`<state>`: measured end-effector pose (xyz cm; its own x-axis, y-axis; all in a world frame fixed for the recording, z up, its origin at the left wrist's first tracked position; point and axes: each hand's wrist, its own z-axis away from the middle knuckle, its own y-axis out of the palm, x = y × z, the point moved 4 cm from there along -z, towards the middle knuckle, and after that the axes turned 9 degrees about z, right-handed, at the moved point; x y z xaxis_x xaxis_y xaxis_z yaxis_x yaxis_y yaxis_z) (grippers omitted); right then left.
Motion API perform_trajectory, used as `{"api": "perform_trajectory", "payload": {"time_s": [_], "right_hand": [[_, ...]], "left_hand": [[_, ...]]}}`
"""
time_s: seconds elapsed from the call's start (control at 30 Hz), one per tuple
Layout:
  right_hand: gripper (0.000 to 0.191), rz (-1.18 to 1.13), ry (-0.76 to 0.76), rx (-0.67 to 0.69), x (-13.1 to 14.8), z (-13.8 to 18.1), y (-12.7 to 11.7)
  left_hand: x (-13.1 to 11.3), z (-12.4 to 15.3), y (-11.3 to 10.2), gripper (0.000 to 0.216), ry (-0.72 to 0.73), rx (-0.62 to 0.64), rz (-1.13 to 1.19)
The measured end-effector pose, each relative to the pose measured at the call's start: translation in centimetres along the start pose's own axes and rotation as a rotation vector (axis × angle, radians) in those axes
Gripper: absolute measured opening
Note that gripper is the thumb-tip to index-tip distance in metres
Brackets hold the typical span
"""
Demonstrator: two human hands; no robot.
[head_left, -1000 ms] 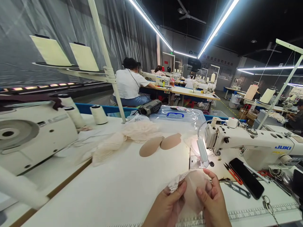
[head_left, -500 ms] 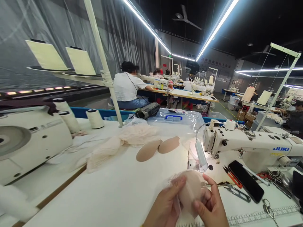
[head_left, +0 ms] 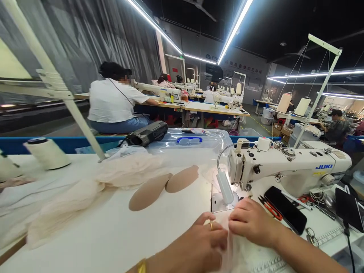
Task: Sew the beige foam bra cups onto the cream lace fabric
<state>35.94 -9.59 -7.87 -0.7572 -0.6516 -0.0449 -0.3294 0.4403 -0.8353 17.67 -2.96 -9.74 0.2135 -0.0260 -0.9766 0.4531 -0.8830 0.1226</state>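
A pale sheer fabric piece [head_left: 231, 246] lies low at the front of the sewing machine [head_left: 287, 167], mostly covered by my hands. My left hand [head_left: 203, 239], with a ring and a yellow bracelet, has its fingers curled at the fabric's left edge; they are slightly blurred. Just right of it, my right hand [head_left: 253, 222] is closed with its fingers pressed together on the fabric, close to the needle plate [head_left: 217, 203]. A lit lamp [head_left: 225, 185] hangs over the plate. Two beige oval pads [head_left: 149, 193] rest on the table to the left.
Sheer cloth [head_left: 113, 170] is heaped at left, near thread cones [head_left: 47, 153] and a stand pole. Behind is a clear plastic box [head_left: 196, 146]. Right of my hands lie orange-handled scissors [head_left: 271, 208], a phone [head_left: 286, 208] and a ruler [head_left: 330, 235]. A person [head_left: 113, 102] sits ahead.
Both hands have turned from holding the fabric up, cupped between them, to bringing it down flat by the needle plate. The view has swung right.
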Motion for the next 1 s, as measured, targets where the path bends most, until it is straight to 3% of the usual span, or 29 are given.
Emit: {"api": "perform_trajectory", "payload": {"time_s": [0.07, 0.1, 0.2, 0.4, 0.67, 0.87, 1.0], "right_hand": [[0.027, 0.139, -0.072, 0.027, -1.1, -0.6, 1.0], [0.026, 0.155, -0.063, 0.027, -1.6, -0.6, 1.4], [0.027, 0.084, 0.038, 0.032, -2.1, -0.1, 1.8], [0.029, 0.014, 0.138, 0.072, -1.9, 0.5, 0.4], [0.029, 0.068, 0.221, 0.136, -3.1, 0.7, 1.3], [0.028, 0.111, 0.238, 0.16, -3.1, 0.8, 1.5], [0.027, 0.094, 0.235, 0.181, -2.9, 0.7, 1.4]], "left_hand": [[0.7, -1.1, -0.4, 0.014, 0.093, 0.214, -0.399], [0.9, -1.5, -0.7, 0.012, 0.133, 0.262, -0.555], [1.4, -2.2, -1.6, 0.015, 0.185, 0.255, -0.74], [1.7, -2.3, -0.9, 0.021, 0.211, 0.247, -0.851], [2.0, -2.8, -1.0, 0.026, 0.251, 0.152, -0.824], [2.0, -3.0, -0.8, 0.033, 0.222, 0.183, -0.915], [2.7, -2.9, -1.2, 0.027, 0.223, 0.177, -0.92]]}}
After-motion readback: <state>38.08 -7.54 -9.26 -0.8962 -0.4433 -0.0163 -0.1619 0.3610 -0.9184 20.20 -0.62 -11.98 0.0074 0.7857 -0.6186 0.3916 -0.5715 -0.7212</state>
